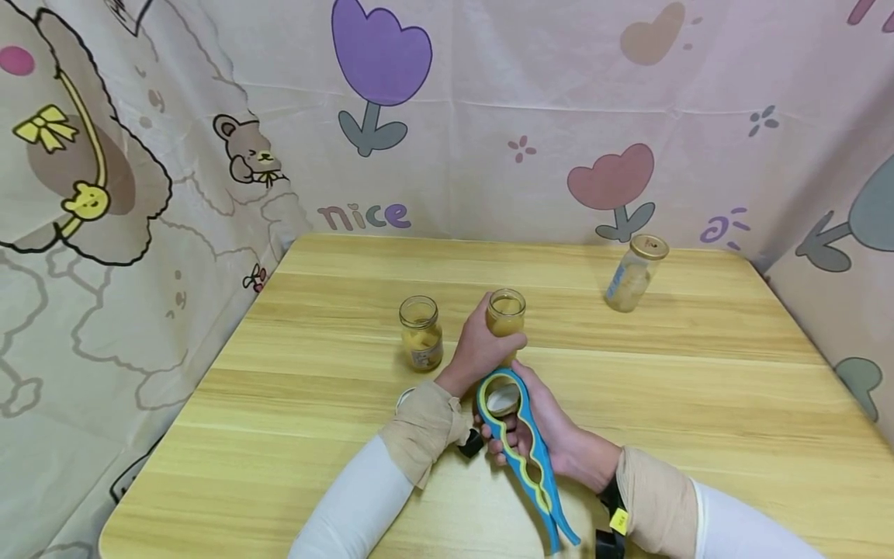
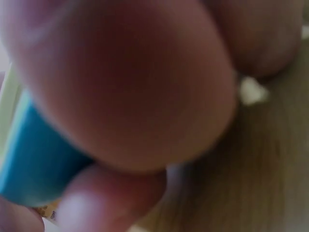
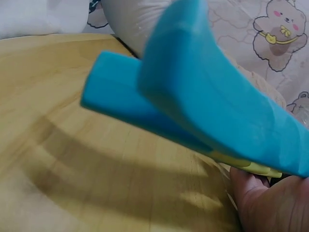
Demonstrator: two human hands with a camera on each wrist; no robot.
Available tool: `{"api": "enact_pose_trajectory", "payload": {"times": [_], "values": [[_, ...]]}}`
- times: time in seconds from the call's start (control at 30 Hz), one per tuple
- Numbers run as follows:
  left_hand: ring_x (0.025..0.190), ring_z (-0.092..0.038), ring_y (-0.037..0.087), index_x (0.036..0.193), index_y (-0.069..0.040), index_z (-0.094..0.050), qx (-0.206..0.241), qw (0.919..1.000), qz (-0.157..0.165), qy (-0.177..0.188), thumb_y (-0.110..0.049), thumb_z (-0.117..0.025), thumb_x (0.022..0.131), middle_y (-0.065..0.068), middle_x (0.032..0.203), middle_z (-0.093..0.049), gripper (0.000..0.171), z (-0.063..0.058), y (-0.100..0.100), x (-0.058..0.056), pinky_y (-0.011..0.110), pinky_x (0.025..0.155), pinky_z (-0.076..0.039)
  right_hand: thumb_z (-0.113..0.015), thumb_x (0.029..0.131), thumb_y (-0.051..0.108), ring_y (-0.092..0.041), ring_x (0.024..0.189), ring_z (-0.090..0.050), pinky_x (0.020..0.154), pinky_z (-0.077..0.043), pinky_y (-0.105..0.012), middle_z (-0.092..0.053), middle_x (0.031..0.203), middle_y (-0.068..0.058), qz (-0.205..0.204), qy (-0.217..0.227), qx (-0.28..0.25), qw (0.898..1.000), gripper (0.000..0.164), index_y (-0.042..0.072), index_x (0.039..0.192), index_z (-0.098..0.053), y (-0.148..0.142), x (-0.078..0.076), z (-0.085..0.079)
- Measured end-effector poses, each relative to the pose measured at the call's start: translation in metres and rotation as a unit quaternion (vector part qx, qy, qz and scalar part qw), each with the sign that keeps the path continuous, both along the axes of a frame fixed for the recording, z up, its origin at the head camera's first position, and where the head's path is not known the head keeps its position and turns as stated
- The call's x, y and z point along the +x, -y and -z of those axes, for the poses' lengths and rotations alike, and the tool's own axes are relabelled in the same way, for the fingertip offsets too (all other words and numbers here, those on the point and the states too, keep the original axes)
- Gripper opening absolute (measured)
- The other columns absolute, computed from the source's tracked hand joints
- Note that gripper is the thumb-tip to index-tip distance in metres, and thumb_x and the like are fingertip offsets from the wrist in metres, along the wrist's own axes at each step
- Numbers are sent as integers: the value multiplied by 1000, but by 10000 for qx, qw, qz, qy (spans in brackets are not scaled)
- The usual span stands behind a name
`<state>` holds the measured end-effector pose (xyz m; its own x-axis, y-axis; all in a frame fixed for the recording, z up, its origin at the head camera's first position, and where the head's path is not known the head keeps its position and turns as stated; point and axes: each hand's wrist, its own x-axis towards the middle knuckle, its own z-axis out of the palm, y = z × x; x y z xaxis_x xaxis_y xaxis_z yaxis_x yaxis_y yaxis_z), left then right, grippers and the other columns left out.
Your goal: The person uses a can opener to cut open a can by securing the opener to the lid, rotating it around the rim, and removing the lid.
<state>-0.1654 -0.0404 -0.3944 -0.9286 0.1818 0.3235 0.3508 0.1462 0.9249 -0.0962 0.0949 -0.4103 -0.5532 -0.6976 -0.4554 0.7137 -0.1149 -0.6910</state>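
In the head view my left hand (image 1: pixel 480 347) grips an open glass jar (image 1: pixel 506 310) with yellowish contents, its mouth bare of a lid. Just below it, my right hand (image 1: pixel 552 423) holds a blue and yellow jar opener (image 1: pixel 543 458). A round metal lid (image 1: pixel 503 399) sits within the opener's top ring, its pale inside showing. The opener's two blue handles (image 3: pixel 217 101) stretch across the right wrist view, slightly apart at the ends. Blurred fingers (image 2: pixel 125 92) fill much of the left wrist view, with the blue opener (image 2: pixel 38 159) beside them.
Left of my hands stands another lidless glass jar (image 1: pixel 422 341) with yellowish pieces inside. A jar with a gold lid (image 1: pixel 632 278) stands at the back right of the wooden table (image 1: pixel 293 388). A printed cloth (image 1: pixel 482 178) hangs behind the table.
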Motion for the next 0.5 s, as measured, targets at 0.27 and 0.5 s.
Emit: {"api": "enact_pose_trajectory", "payload": {"times": [0.27, 0.5], "values": [[74, -53, 17, 124, -18, -50, -25, 10000, 22, 12, -8, -65, 79, 4, 91, -58, 49, -13, 1, 8, 32, 64, -47, -31, 82, 82, -17, 56, -56, 57, -49, -31, -64, 74, -5, 99, 20, 126, 9999, 88, 0, 91, -62, 0, 1, -1], [75, -53, 18, 125, -19, -49, 22, 10000, 70, 4, -7, -65, 79, 5, 92, -59, 49, -11, 1, 8, 32, 65, -47, -31, 84, 80, -18, 56, -57, 56, -50, -32, -65, 74, -5, 95, -29, 209, 9997, 87, -1, 90, -63, -2, 2, 0]]}}
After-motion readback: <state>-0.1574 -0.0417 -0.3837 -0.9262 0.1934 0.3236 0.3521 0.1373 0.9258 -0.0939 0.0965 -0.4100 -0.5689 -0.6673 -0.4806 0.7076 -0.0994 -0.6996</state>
